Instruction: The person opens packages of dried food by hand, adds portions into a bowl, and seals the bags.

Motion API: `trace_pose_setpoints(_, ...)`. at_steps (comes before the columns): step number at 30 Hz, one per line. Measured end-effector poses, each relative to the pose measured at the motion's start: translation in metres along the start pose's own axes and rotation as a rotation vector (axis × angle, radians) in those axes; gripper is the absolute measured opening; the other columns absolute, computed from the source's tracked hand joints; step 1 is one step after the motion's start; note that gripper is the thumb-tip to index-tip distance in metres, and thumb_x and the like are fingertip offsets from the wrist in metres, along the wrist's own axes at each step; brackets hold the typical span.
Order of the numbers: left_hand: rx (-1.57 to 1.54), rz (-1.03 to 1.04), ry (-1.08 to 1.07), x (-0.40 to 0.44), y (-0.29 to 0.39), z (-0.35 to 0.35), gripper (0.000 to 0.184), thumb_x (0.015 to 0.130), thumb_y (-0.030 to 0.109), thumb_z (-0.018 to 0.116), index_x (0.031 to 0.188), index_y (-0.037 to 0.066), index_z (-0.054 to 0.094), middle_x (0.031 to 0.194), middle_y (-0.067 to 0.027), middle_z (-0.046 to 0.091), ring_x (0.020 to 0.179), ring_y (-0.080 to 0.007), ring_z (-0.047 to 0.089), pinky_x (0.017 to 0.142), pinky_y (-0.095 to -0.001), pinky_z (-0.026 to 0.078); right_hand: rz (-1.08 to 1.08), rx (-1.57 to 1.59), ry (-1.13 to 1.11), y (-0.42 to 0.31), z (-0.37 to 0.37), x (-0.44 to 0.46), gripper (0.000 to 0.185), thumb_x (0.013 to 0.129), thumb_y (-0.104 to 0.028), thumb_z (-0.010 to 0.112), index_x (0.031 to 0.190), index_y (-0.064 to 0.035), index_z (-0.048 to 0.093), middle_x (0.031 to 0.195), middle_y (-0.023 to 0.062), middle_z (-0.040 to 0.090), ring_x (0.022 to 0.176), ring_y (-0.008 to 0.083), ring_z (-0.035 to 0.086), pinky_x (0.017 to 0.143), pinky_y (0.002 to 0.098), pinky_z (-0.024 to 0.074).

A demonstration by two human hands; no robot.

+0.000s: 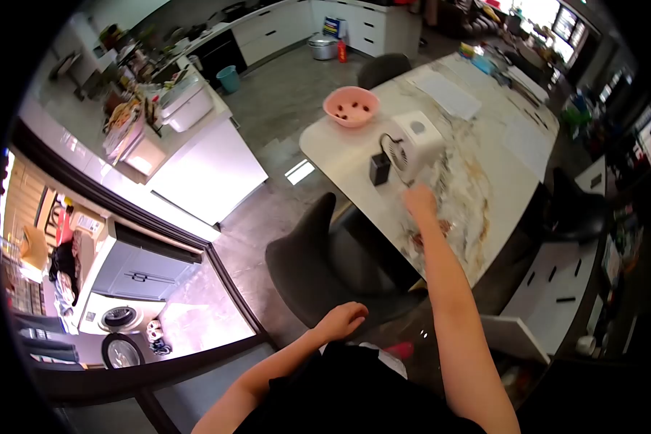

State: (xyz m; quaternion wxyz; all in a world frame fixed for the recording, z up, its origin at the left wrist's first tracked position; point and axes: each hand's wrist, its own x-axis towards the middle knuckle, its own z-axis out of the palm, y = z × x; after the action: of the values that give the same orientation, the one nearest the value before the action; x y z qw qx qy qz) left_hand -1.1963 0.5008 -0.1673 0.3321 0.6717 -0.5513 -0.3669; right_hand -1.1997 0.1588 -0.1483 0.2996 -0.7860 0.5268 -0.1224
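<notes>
Over the near part of the marble-patterned table point(459, 184), my right hand point(419, 201) reaches out with its fingers closed. Just beyond its fingertips stands a white boxy appliance point(419, 141) with a round grille and a dark cord. What the fingers hold, if anything, is hidden. A black block point(380, 168) stands beside the appliance, to the left of the hand. Small reddish-brown bits point(445, 228) lie by my right forearm. My left hand point(342, 320) hangs low in front of me, fingers curled in, beside the dark chair point(307, 264); nothing shows in it.
A pink bowl point(351, 107) with several dark pieces sits at the table's left corner. Papers point(447, 94) lie farther back. The dark chair stands against the near table edge. An open drawer or door point(517, 336) juts out at right. A washing machine point(121, 318) stands open at left.
</notes>
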Motion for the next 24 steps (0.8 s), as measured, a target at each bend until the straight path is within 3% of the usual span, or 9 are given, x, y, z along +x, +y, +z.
trace_pose_setpoints(2, -0.095, -0.020, 0.066, -0.005, -0.010, -0.020, 0.017, 0.081, 0.011, 0.057, 0.097, 0.003, 0.057, 0.091, -0.0127, 0.060, 0.083, -0.0251, 0.061, 0.073, -0.0335, 0.048, 0.110, 0.266, -0.175, 0.012, 0.002, 0.007, 0.030, 0.081, -0.026, 0.054, 0.083, 0.0041, 0.058, 0.074, 0.0193, 0.063, 0.060, 0.0274, 0.064, 0.054, 0.0361, 0.0507)
trace_pose_setpoints(4, -0.228, -0.113, 0.114, -0.005, -0.013, -0.035, 0.018, 0.082, 0.011, 0.058, 0.097, 0.002, 0.057, 0.084, -0.0110, 0.061, 0.077, -0.0186, 0.061, 0.070, -0.0304, 0.048, 0.060, 0.653, -0.045, 0.038, 0.015, -0.004, 0.019, 0.082, -0.014, 0.053, 0.074, 0.0028, 0.055, 0.056, 0.0110, 0.057, 0.041, 0.0166, 0.055, 0.040, 0.0278, 0.0443)
trace_pose_setpoints(8, -0.510, -0.082, 0.276, 0.033, -0.007, -0.048, 0.017, 0.087, 0.013, 0.058, 0.099, 0.001, 0.055, 0.081, -0.0047, 0.060, 0.076, -0.0085, 0.056, 0.069, -0.0246, 0.047, -0.166, 0.638, -0.124, 0.006, -0.036, -0.094, 0.016, 0.085, -0.010, 0.053, 0.072, -0.0011, 0.054, 0.057, 0.0043, 0.056, 0.043, 0.0119, 0.053, 0.041, 0.0238, 0.0426)
trace_pose_setpoints(12, -0.607, -0.069, 0.267, 0.068, 0.050, -0.066, 0.020, 0.088, 0.020, 0.057, 0.092, 0.001, 0.053, 0.076, -0.0053, 0.060, 0.069, -0.0097, 0.058, 0.062, -0.0251, 0.048, -0.250, 0.673, -0.236, -0.019, -0.055, -0.166, 0.016, 0.085, -0.008, 0.054, 0.070, -0.0027, 0.054, 0.058, 0.0017, 0.056, 0.048, 0.0074, 0.051, 0.044, 0.0209, 0.0400)
trace_pose_setpoints(14, -0.524, -0.176, 0.211, 0.068, 0.073, -0.074, 0.027, 0.089, 0.027, 0.056, 0.086, 0.000, 0.052, 0.070, -0.0062, 0.059, 0.060, -0.0108, 0.058, 0.056, -0.0255, 0.048, -0.444, 0.616, -0.210, -0.021, -0.049, -0.185, 0.018, 0.085, -0.009, 0.057, 0.069, -0.0030, 0.052, 0.056, -0.0004, 0.052, 0.048, 0.0044, 0.047, 0.043, 0.0206, 0.0353)
trace_pose_setpoints(17, -0.523, -0.276, 0.202, 0.041, 0.084, -0.075, 0.033, 0.090, 0.033, 0.054, 0.084, 0.000, 0.053, 0.071, -0.0071, 0.060, 0.062, -0.0102, 0.056, 0.055, -0.0264, 0.047, -0.184, 0.778, -0.471, -0.039, -0.049, -0.220, 0.020, 0.087, -0.013, 0.057, 0.070, -0.0030, 0.053, 0.059, -0.0014, 0.052, 0.051, 0.0042, 0.047, 0.044, 0.0197, 0.0357)
trace_pose_setpoints(18, -0.470, -0.244, 0.234, 0.031, 0.084, -0.077, 0.034, 0.090, 0.033, 0.053, 0.084, 0.000, 0.054, 0.070, -0.0066, 0.060, 0.063, -0.0099, 0.055, 0.057, -0.0271, 0.046, -0.331, 0.725, -0.469, -0.042, -0.046, -0.225, 0.018, 0.089, -0.014, 0.055, 0.075, -0.0019, 0.055, 0.062, 0.0011, 0.054, 0.052, 0.0067, 0.052, 0.044, 0.0202, 0.0399)
trace_pose_setpoints(21, -0.442, -0.205, 0.280, 0.004, 0.086, -0.088, 0.033, 0.092, 0.031, 0.050, 0.081, 0.001, 0.052, 0.067, -0.0076, 0.057, 0.064, -0.0102, 0.051, 0.058, -0.0292, 0.043, -0.170, 1.057, -0.832, -0.059, -0.044, -0.237, 0.017, 0.091, -0.011, 0.048, 0.088, 0.0031, 0.057, 0.070, 0.0074, 0.060, 0.061, 0.0141, 0.060, 0.050, 0.0211, 0.0470)
trace_pose_setpoints(24, -0.403, -0.204, 0.399, -0.011, 0.093, -0.105, 0.028, 0.091, 0.027, 0.050, 0.080, 0.001, 0.050, 0.065, -0.0122, 0.053, 0.060, -0.0132, 0.048, 0.056, -0.0307, 0.042, -0.256, 0.956, -0.878, -0.081, -0.049, -0.234, 0.017, 0.091, -0.009, 0.048, 0.092, 0.0055, 0.057, 0.072, 0.0095, 0.062, 0.062, 0.0163, 0.062, 0.054, 0.0234, 0.0505)
